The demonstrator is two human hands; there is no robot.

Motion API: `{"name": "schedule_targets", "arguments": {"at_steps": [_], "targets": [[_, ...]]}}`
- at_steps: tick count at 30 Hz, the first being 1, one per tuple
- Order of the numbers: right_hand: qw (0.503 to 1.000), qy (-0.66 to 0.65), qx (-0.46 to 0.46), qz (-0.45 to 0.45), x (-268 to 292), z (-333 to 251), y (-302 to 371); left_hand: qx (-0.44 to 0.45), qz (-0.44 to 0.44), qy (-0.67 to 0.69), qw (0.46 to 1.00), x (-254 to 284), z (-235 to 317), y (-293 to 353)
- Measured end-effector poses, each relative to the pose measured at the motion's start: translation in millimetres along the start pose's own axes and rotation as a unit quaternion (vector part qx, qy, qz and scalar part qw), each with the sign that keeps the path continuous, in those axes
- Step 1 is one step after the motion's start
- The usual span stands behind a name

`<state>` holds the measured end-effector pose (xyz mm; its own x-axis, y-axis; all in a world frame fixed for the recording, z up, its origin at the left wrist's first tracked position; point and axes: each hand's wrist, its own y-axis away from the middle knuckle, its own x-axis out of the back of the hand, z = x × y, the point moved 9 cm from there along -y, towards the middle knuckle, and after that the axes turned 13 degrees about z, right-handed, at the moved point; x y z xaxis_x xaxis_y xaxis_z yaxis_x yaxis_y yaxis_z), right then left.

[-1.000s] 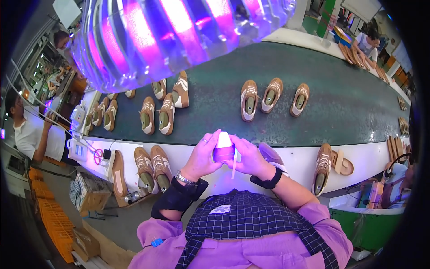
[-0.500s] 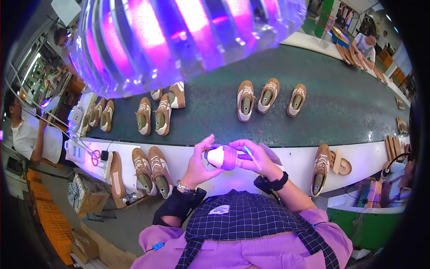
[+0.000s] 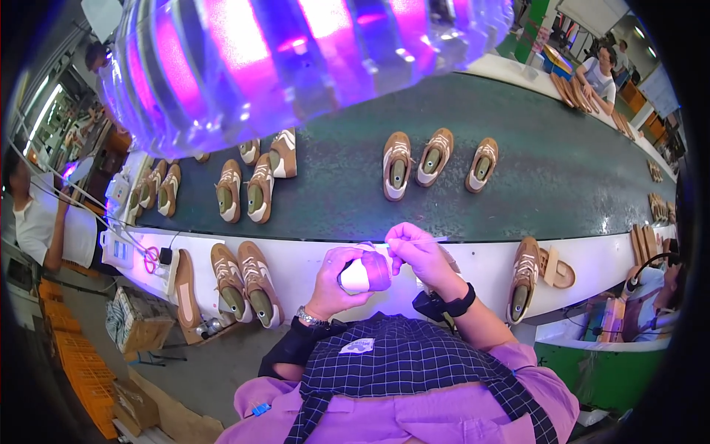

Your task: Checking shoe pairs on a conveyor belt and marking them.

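My left hand (image 3: 330, 286) is wrapped around a shoe (image 3: 378, 271) and holds it above the white ledge. The shoe is seen end-on, with a white patch beside a part tinted purple by the light. Close to its right side, the closed fingers of my right hand (image 3: 418, 256) pinch a slim, pale, pen-like stick (image 3: 433, 240). The stick lies almost level, one end pointing right. Whether its other end touches the shoe I cannot tell. Left of my hands, a pair of brown and white shoes (image 3: 256, 280) rests on the ledge.
A glowing purple lamp (image 3: 310, 59) hangs over the green conveyor belt (image 3: 340, 200), which carries several brown shoes (image 3: 398, 164). On the white ledge (image 3: 473, 277) stand a single shoe (image 3: 524, 277) and loose soles (image 3: 558, 270) to the right. Other people work at both sides.
My right hand has risen, and its stick has swung from a slant to nearly level. My left hand has tilted the shoe and grips it more closely. The belt's shoes appear slightly further left.
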<state>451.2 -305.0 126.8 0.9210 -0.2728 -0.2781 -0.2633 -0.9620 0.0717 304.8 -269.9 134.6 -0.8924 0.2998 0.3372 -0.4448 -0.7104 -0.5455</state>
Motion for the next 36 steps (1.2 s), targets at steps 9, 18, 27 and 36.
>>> {"name": "schedule_targets", "arguments": {"at_steps": [9,18,27,36], "targets": [[0.993,-0.006,0.041,0.106,-6,15,-3,0.005,0.016,-0.032,0.999,8,2,8],[0.949,0.21,0.177,0.155,-3,3,-2,0.001,0.004,-0.029,1.0,4,3,5],[0.941,0.231,0.196,0.15,-5,-4,-2,-0.002,-0.002,-0.031,1.0,1,4,3],[0.946,0.227,0.181,0.144,-8,-4,-4,0.001,0.004,-0.026,1.0,3,4,2]]}}
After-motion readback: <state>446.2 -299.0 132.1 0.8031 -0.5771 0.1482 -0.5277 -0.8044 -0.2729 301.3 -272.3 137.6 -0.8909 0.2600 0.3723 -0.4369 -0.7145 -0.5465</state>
